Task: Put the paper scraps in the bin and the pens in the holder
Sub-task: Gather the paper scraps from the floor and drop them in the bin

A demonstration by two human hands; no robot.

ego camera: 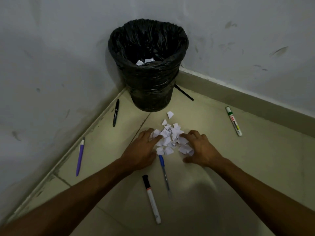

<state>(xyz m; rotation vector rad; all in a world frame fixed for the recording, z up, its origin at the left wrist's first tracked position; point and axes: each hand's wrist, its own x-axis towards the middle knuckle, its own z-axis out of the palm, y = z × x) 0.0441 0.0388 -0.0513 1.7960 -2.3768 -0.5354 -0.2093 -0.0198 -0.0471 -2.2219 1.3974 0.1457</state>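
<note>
a: where was the paper?
b: most of the paper scraps [168, 138] lay in a heap on the floor [221, 167], just in front of the bin [150, 92]. a few white bits [144, 61] sat inside the bin.
a: and the hands?
b: both were on the heap. the left hand [144, 147] lay flat with its fingers nearly straight, grip open and holding nothing. the right hand [199, 145] had its fingers curled over some scraps, so that grip was closed on them, with the thumb spread wide.
a: the pens?
b: the black pen [115, 115] lay left of the bin and the purple pen [80, 157] farther out on that side. the green marker [233, 121] was well to the bin's right. the blue pen [164, 172] and the black-capped marker [151, 198] lay in front of the bin, past the heap. a thin black stick [184, 93] poked out from behind the bin.
</note>
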